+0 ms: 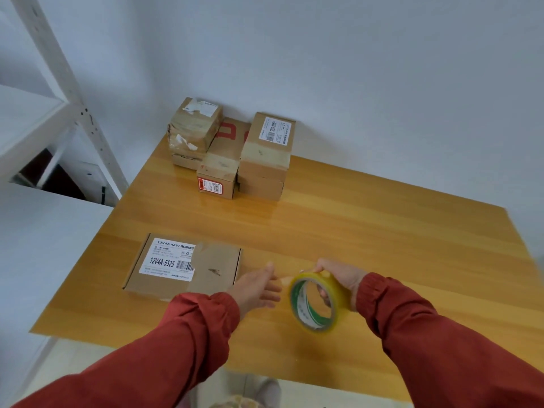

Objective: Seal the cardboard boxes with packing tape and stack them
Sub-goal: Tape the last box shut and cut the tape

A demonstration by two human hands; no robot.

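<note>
- We see a flat box [182, 265] of plain brown cardboard lying on the near-left part of the table [382, 231]. Its white label reads "12V4A 48W" and "12V4A-5525" above a barcode, and a glossy clear strip runs across the lid.
- The tape roll [319, 301] is a yellowish translucent ring with a green-and-white printed core. It is held on edge above the table, right of the flat box. The core print is too small for us to read.
- The right hand [341, 278] grips the roll, with fingers curled through the core and the thumb on the outer rim.
- The left hand [259, 287] has straight, loosely spread fingers with tips just beside the roll. We can't tell if they touch.
- The far boxes [266, 148] stand against the wall in taped brown stacks. The right one's label reads "12V4A-5525", and the middle one has red print.
- The wood-grain tabletop is glossy, and a white metal shelf frame [59, 69] stands at left.
</note>
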